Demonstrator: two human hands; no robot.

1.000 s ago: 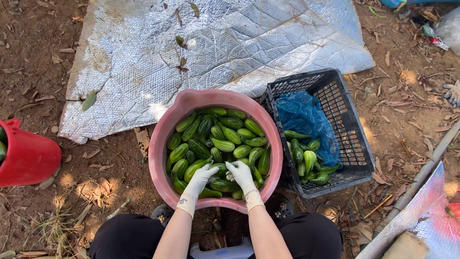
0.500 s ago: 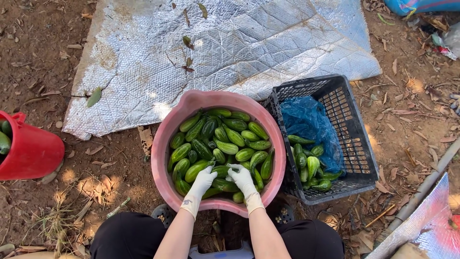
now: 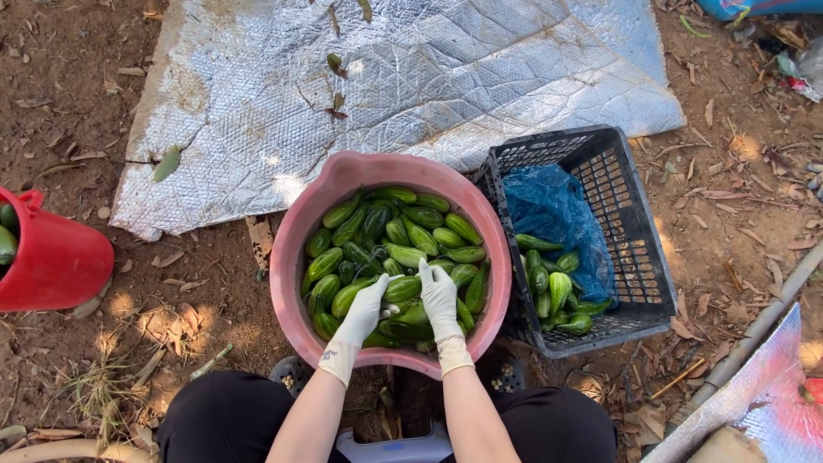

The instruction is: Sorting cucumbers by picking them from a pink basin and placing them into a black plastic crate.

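Note:
A round pink basin [image 3: 291, 249] sits on the dirt between my knees, full of green cucumbers [image 3: 403, 236]. Both my hands wear white gloves and rest on the cucumbers at the near side of the pile. My left hand [image 3: 367, 307] and my right hand [image 3: 438, 292] together wrap one cucumber [image 3: 401, 289] that lies across between them. Right of the basin stands a black slotted plastic crate [image 3: 630, 223] with a blue plastic bag [image 3: 549, 206] and several cucumbers [image 3: 553, 287] in its near corner.
A silver quilted foil sheet [image 3: 411, 86] is spread on the ground beyond the basin. A red bucket [image 3: 51, 257] stands at the left edge. Dry leaves and twigs litter the soil. A pipe [image 3: 754, 330] and another foil piece [image 3: 759, 394] lie at lower right.
My hands have stayed on the cucumbers at the near side of the basin and shifted only slightly. The view has drifted a little.

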